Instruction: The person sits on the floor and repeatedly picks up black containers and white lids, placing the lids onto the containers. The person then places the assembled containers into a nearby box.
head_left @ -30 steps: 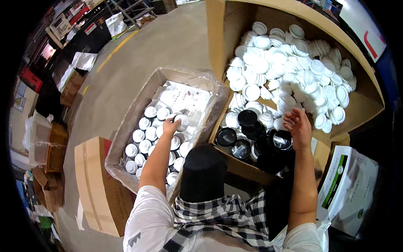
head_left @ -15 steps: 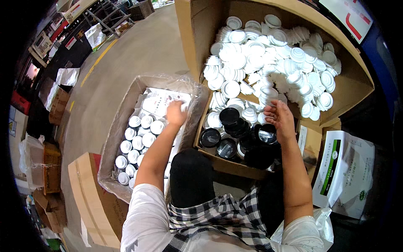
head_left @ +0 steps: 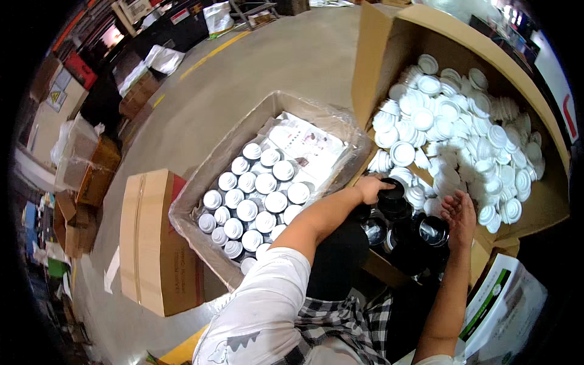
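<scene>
Left hand: the left hand (head_left: 372,186) reaches across, fingers curled over the rim of a black jar (head_left: 391,193).
Right hand: the right hand (head_left: 460,211) hovers spread, palm up, holding nothing, just above the white lids (head_left: 450,128).
Jar position: at the near edge of the big cardboard box (head_left: 426,27), among other black jars (head_left: 413,234).
Jar axis: roughly upright, mouth up, tipped a little toward the person.
Risk: the grip is only at the rim, so the jar could slip, knocking its neighbours or scattering loose lids.
Nearby: a plastic-lined carton of capped jars (head_left: 255,201) stands on the floor (head_left: 243,79), left.
</scene>
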`<state>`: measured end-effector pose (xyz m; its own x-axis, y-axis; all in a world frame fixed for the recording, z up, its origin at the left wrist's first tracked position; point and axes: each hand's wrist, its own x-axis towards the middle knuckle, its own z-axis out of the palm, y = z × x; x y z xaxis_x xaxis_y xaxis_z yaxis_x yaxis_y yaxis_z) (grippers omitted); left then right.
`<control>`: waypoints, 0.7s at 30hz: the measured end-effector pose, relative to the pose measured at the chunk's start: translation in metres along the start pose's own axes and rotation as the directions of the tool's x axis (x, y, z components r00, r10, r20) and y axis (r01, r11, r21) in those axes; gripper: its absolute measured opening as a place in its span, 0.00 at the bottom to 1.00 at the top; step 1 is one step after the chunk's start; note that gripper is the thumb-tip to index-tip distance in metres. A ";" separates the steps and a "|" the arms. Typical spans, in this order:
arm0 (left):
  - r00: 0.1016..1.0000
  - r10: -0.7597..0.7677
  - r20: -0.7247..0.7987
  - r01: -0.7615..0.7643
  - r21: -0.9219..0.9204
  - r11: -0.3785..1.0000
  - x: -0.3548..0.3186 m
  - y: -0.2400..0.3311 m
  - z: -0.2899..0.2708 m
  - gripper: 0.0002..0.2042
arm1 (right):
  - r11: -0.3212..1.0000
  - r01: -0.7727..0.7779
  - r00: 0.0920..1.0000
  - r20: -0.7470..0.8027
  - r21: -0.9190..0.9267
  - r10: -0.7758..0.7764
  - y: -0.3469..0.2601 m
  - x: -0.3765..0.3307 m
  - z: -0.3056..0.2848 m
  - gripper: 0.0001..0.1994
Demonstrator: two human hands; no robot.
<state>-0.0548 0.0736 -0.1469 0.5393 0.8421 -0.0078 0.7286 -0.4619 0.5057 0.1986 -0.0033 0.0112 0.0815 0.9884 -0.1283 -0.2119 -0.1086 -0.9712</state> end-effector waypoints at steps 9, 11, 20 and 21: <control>0.805 -0.019 -0.594 -0.206 -0.310 0.928 -0.029 0.025 -0.020 0.28 | 0.994 0.050 0.998 0.029 -0.102 -0.047 0.008 0.000 -0.005 0.19; 0.789 -0.106 -0.606 -0.276 -0.502 0.819 -0.024 0.051 -0.046 0.27 | 0.975 0.122 0.991 0.069 -0.184 -0.111 0.016 0.006 -0.002 0.19; 0.993 -0.011 0.119 0.076 -0.700 -0.710 -0.031 0.193 -0.104 0.17 | 0.546 0.704 0.698 0.300 -0.454 -0.651 -0.007 -0.025 0.033 0.38; 0.995 0.024 0.101 0.086 -0.660 -0.747 -0.032 0.201 -0.108 0.18 | 0.718 0.625 0.780 0.234 -0.304 -0.580 -0.007 -0.025 0.025 0.38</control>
<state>0.0289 -0.0160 0.0485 0.5969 0.7980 -0.0829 -0.7765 0.6006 0.1906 0.1738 -0.0250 0.0259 -0.0415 0.8590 0.5103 0.1951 0.5079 -0.8391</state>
